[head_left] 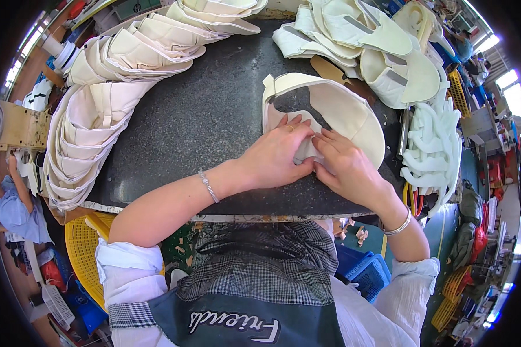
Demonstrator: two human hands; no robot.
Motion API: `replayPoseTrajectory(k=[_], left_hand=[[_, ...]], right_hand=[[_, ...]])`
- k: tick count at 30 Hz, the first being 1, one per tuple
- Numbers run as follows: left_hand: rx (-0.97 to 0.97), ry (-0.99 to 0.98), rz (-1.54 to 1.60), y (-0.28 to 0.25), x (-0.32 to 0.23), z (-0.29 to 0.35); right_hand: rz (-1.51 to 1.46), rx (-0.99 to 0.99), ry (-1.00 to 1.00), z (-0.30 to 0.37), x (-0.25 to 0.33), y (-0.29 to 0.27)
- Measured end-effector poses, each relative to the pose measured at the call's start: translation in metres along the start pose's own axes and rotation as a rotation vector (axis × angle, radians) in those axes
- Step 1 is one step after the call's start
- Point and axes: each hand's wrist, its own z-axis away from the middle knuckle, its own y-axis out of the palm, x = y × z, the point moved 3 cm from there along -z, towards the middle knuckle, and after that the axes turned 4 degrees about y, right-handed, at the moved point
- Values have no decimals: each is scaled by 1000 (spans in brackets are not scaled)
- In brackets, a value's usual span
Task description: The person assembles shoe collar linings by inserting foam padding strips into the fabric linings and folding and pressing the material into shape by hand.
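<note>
A cream fabric shoe upper (pixel 353 113) lies on the dark worktop in front of me, its curved rim facing right and a small loop tab at its far left end. The dark surface shows through its opening. My left hand (pixel 281 151) is closed on the upper's near edge, with a ring on one finger. Beside it, my right hand (pixel 348 165) bends its fingers over the same edge, thumb close to the left thumb. Both hands press the pale material together between them. Exactly what lies under the fingertips is hidden.
Nested cream uppers (pixel 81 144) curve along the worktop's left and far edge. More uppers (pixel 382 34) are heaped at the far right, near a brown flat piece (pixel 328 70). White foam-like strips (pixel 431 150) hang at the right edge. A yellow basket (pixel 84 248) stands below left.
</note>
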Motion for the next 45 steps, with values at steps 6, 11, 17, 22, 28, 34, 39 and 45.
replayPoseTrajectory(k=[6, 11, 17, 22, 28, 34, 39, 45], left_hand=[[-108, 102, -147, 2, 5, 0], [-345, -374, 116, -15, 19, -18], [-248, -280, 110, -9, 2, -12], [-185, -77, -253, 4, 20, -5], [-54, 53, -538, 8, 14, -3], [85, 129, -741, 10, 10, -5], [171, 139, -783, 2, 7, -6], [176, -233, -136, -25, 13, -14]], right_hand=[[-202, -143, 115, 10, -6, -4], [-497, -272, 369, 22, -19, 17], [-564, -268, 590, 9, -26, 10], [-464, -297, 492, -9, -27, 5], [-219, -243, 213, -5, -36, 8], [33, -121, 63, -8, -40, 4], [196, 211, -113, -15, -31, -21], [-253, 34, 163, -36, -13, 22]])
